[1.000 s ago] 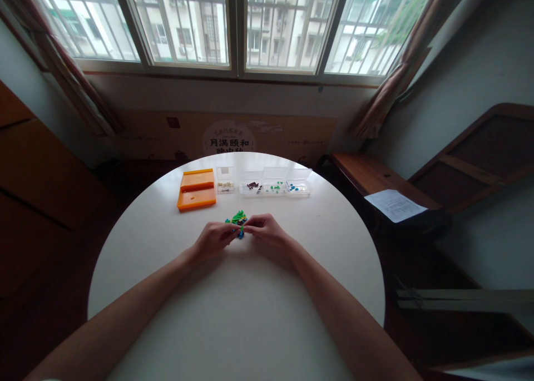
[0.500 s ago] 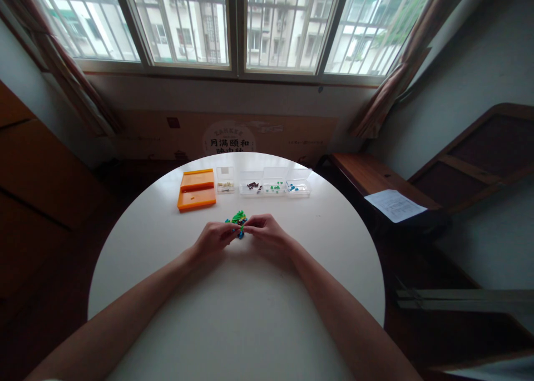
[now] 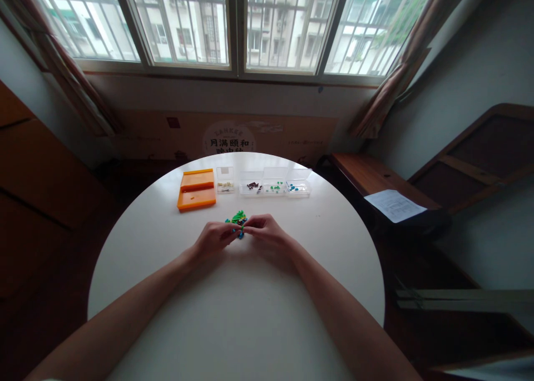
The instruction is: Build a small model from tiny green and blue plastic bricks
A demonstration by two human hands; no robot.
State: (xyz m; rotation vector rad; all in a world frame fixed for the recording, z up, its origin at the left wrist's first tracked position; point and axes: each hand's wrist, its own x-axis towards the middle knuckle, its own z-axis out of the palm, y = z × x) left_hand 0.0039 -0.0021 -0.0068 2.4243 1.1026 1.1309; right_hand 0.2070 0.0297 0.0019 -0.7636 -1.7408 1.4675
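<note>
My left hand [image 3: 214,236] and my right hand [image 3: 267,228] meet fingertip to fingertip over the middle of the white table. Thumbs and forefingers are closed in a pinch, with a small green toy brick [image 3: 242,227] between them. Right behind and below the fingertips is a heap of small toy bricks [image 3: 239,217], mostly green and blue with some dark and yellow ones. The fingers partly cover this heap, and the exact shape of the pinched brick is too small to make out.
An orange tray [image 3: 197,204] with a few tiny pieces lies at the back left of the round table [image 3: 233,314]. Beside it stand clear open-lidded boxes: one with cream pieces [image 3: 225,184], others with dark brown pieces [image 3: 252,186], green pieces [image 3: 276,187] and blue pieces [image 3: 293,187].
Both hands stay in the same place, still pinched together. Only a very slight shift shows at the fingertips.
</note>
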